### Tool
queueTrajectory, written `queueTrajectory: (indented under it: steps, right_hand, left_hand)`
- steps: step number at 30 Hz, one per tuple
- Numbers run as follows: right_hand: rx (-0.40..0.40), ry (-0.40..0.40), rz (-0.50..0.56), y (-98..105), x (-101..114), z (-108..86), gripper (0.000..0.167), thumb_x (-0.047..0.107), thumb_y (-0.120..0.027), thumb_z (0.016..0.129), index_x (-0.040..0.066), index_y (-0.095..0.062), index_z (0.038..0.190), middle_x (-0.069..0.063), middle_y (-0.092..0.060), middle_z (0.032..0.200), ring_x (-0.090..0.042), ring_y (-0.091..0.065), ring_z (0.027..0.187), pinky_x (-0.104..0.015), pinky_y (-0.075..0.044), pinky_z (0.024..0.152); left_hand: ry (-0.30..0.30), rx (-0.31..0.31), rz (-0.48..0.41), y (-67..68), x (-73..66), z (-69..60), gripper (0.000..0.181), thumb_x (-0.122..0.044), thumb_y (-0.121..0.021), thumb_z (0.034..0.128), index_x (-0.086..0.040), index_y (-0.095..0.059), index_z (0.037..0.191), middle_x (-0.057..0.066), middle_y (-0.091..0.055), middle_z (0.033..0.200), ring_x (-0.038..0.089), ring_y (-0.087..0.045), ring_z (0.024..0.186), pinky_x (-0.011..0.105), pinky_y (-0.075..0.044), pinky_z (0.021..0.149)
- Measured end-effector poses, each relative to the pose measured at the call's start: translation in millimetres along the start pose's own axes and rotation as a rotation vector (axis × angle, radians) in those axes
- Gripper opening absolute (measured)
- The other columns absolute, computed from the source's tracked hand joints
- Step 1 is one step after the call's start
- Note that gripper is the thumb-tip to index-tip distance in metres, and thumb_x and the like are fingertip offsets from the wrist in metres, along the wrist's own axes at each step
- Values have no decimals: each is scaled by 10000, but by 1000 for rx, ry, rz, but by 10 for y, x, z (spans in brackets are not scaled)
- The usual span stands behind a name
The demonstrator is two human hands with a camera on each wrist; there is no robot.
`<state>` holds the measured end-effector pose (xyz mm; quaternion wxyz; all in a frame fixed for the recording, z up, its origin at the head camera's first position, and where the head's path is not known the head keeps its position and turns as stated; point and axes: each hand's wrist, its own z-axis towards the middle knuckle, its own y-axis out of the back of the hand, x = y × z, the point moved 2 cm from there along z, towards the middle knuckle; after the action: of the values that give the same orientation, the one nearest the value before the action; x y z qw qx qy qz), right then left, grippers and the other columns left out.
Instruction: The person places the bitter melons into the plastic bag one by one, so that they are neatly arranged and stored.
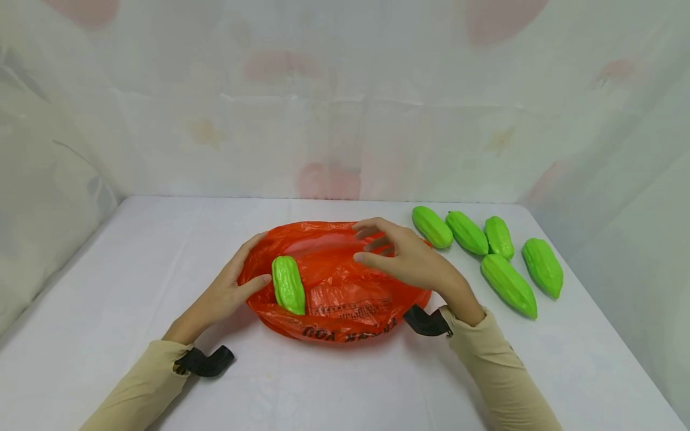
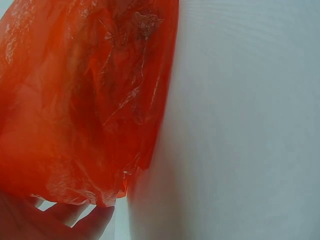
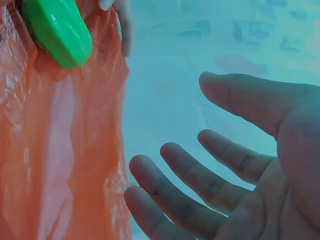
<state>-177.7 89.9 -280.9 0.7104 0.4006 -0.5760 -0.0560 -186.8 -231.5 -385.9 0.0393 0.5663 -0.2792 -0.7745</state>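
Bag (image 1: 350,275), red and thin, sits mouth up on the middle of the white table (image 1: 135,257), dark lettering on its near side. One green gourd (image 1: 288,286) lies inside it, toward the left end. The left hand (image 1: 232,290) has its grip clamped on the bag's left rim, fingers outside and thumb inside, the thumb tip just beside the gourd. The right hand (image 1: 406,251) hangs over the bag's right side, its grip loose, thumb and fingers apart; I cannot tell whether it touches the bag. Five more gourds (image 1: 509,286) lie on the table to the right of the bag, four grouped and one near the table's right edge. Beige sleeves (image 1: 135,383) cover both forearms. Behind the table hangs a pale curtain (image 1: 345,96) with faded red patches.
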Motion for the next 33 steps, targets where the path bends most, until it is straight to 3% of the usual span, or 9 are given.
queueTrajectory:
  steps: [9, 22, 33]
  right_hand:
    - [-70, 1, 7, 216, -34, -75, 503, 242, -679, 947, 142, -486, 1401, -110, -567, 1384, -314, -594, 1222, -491, -496, 1015]
    - [-235, -5, 2, 534, -263, -138, 483, 190, -643, 963, 100, -479, 1409, -119, -554, 1359, -316, -581, 1227, -499, -488, 1032]
    - [-310, -31, -25, 612, -467, -87, 476, 206, -642, 968, 76, -485, 1398, -149, -565, 1347, -339, -566, 1248, -501, -474, 1050]
  left_hand:
    - [6, 6, 3, 2, -21, -2, 731, -144, -599, 973, -264, -206, 1577, 86, -286, 1606, 358, -315, 1442, 668, -305, 1119]
    - [6, 7, 3, 8, -59, -20, 733, -127, -591, 975, -256, -199, 1581, 91, -288, 1606, 363, -319, 1439, 673, -308, 1113]
    - [6, 2, 7, 12, -56, -29, 731, -130, -595, 972, -240, -203, 1580, 97, -293, 1603, 366, -321, 1438, 672, -305, 1114]
